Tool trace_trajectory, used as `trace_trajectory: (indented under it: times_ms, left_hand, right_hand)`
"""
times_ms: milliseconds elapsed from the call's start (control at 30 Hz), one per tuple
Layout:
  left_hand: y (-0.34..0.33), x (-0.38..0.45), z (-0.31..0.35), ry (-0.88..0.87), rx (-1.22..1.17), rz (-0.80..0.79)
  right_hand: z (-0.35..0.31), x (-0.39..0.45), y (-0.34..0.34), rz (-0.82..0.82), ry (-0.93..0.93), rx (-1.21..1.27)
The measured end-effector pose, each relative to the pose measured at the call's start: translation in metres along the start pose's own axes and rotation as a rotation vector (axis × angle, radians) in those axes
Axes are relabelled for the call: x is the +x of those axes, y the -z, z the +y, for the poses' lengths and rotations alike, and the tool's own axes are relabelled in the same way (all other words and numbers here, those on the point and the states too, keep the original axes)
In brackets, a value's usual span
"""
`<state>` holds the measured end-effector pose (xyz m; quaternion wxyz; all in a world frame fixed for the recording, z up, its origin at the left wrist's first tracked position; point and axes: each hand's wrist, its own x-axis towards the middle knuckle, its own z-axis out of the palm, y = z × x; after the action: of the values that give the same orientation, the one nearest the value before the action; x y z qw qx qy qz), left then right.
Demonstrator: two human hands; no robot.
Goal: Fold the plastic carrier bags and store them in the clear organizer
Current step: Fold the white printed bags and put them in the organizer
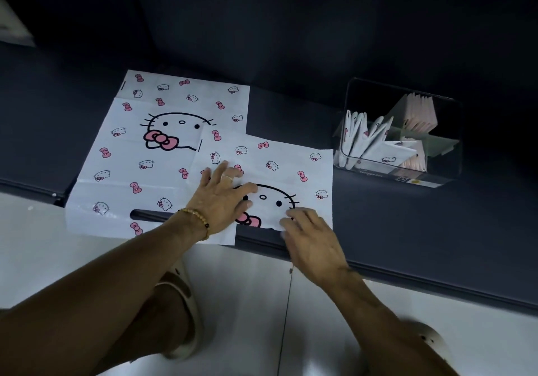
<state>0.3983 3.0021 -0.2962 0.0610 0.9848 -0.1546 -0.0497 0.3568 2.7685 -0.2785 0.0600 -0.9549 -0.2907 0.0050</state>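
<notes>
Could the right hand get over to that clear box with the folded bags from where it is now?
Probably yes. The right hand rests on the smaller bag, and the clear organizer stands further right on the same dark surface, open-topped, with nothing lying between them.

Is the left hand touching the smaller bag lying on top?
Touching. The head view shows the left hand lying flat with spread fingers on the smaller bag, which overlaps the larger bag.
</notes>
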Motion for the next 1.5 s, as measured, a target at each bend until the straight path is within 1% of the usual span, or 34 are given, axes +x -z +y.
trace_trajectory:
  times_ms: [67, 133, 200, 233, 300, 333, 400, 467, 533, 600, 700, 767, 867, 967, 1067, 1133, 1267, 1333, 1367, 1400, 1433, 1467, 1500]
  left_hand:
    - [0.002, -0.001, -0.001, -0.002, 0.004, -0.031]
    - [0.005, -0.004, -0.002, -0.01, -0.007, -0.113]
    - [0.009, -0.008, -0.005, -0.038, 0.003, -0.181]
    - [0.01, -0.009, -0.006, -0.051, 0.013, -0.188]
    - [0.014, -0.01, -0.007, -0.053, 0.01, -0.17]
    - [0.018, -0.01, -0.006, -0.045, -0.002, -0.175]
    - [0.027, -0.008, -0.002, -0.048, -0.016, -0.225]
    - [0.035, -0.008, 0.002, -0.057, -0.068, -0.273]
    - [0.045, -0.012, 0.004, -0.05, -0.178, -0.295]
    - [0.052, -0.015, 0.006, -0.012, -0.336, -0.282]
    - [0.058, -0.014, 0.008, 0.093, -0.498, -0.219]
    - [0.058, -0.012, 0.013, 0.167, -0.582, -0.181]
    - [0.05, -0.008, 0.022, 0.332, -0.663, -0.099]
    - [0.038, 0.002, 0.029, 0.481, -0.635, -0.029]
    - [0.026, 0.013, 0.033, 0.559, -0.531, -0.004]
    - [0.019, 0.019, 0.032, 0.615, -0.482, 0.004]
    - [0.014, 0.027, 0.028, 0.646, -0.234, 0.002]
    - [0.018, 0.029, 0.031, 0.622, -0.126, 0.069]
    - [0.019, 0.029, 0.034, 0.559, -0.077, 0.139]
    - [0.019, 0.03, 0.037, 0.453, -0.033, 0.205]
    - [0.017, 0.032, 0.04, 0.309, -0.009, 0.254]
    - [0.014, 0.032, 0.043, 0.142, -0.008, 0.262]
    - [0.01, 0.032, 0.045, -0.02, -0.026, 0.227]
  right_hand:
    - [0.001, 0.004, 0.002, 0.046, -0.049, -0.023]
    - [0.0, 0.009, 0.005, 0.058, -0.079, -0.041]
    - [0.002, 0.014, 0.009, 0.066, -0.134, 0.009]
    - [0.003, 0.017, 0.012, 0.064, -0.165, 0.077]
    - [0.01, 0.02, 0.017, 0.014, -0.213, 0.205]
    - [0.015, 0.021, 0.021, -0.044, -0.221, 0.218]
    - [0.026, 0.019, 0.028, -0.117, -0.214, 0.144]
    - [0.039, 0.01, 0.037, -0.081, -0.276, 0.173]
    - [0.057, -0.002, 0.048, -0.084, -0.411, 0.336]
    - [0.076, -0.017, 0.056, -0.109, -0.532, 0.52]
    - [0.094, -0.038, 0.063, -0.007, -0.743, 0.758]
    - [0.098, -0.046, 0.06, 0.06, -0.844, 0.825]
    - [0.099, -0.048, 0.049, 0.106, -0.923, 0.844]
    - [0.102, -0.038, 0.039, 0.091, -0.958, 0.727]
    - [0.109, -0.029, 0.032, 0.072, -0.989, 0.601]
    - [0.113, -0.026, 0.026, 0.067, -1.02, 0.563]
    - [0.116, -0.022, 0.021, 0.057, -1.066, 0.539]
    - [0.117, -0.02, 0.02, 0.057, -1.074, 0.527]
    - [0.116, -0.02, 0.02, 0.053, -1.081, 0.523]
    - [0.116, -0.019, 0.02, 0.045, -1.087, 0.519]
    - [0.116, -0.019, 0.019, 0.035, -1.097, 0.518]
    - [0.115, -0.019, 0.019, 0.029, -1.106, 0.519]
    - [0.115, -0.019, 0.019, 0.024, -1.109, 0.517]
